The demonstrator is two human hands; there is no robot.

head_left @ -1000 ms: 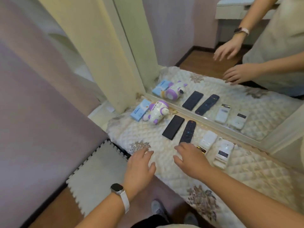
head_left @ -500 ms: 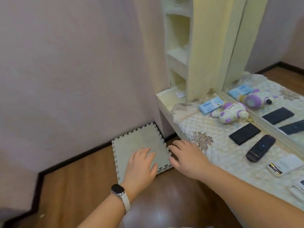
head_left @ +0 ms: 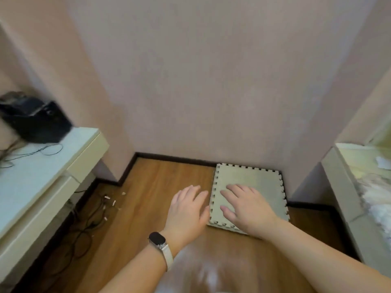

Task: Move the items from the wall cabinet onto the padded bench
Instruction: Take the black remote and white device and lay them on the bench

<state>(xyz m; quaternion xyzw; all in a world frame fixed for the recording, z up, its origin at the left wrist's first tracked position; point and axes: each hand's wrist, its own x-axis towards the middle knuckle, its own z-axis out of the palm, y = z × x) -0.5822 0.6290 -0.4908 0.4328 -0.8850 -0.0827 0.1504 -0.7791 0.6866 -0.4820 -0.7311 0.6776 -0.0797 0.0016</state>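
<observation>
My left hand, with a watch on its wrist, hovers palm down over the wooden floor, fingers apart, holding nothing. My right hand is also empty and spread, in the air above a grey foam floor mat. At the far right edge only a strip of the padded bench with its white quilted cover shows. The items laid on the bench are outside the frame. The wall cabinet is not visible apart from a cream edge at the right.
A pink wall fills the view ahead. On the left stands a white desk with drawers and a black device on top. Black cables and small scraps lie on the floor below it.
My view has swung left, away from the bench and its items, toward the wall and the white desk. Both hands stay empty and spread in front of me.
</observation>
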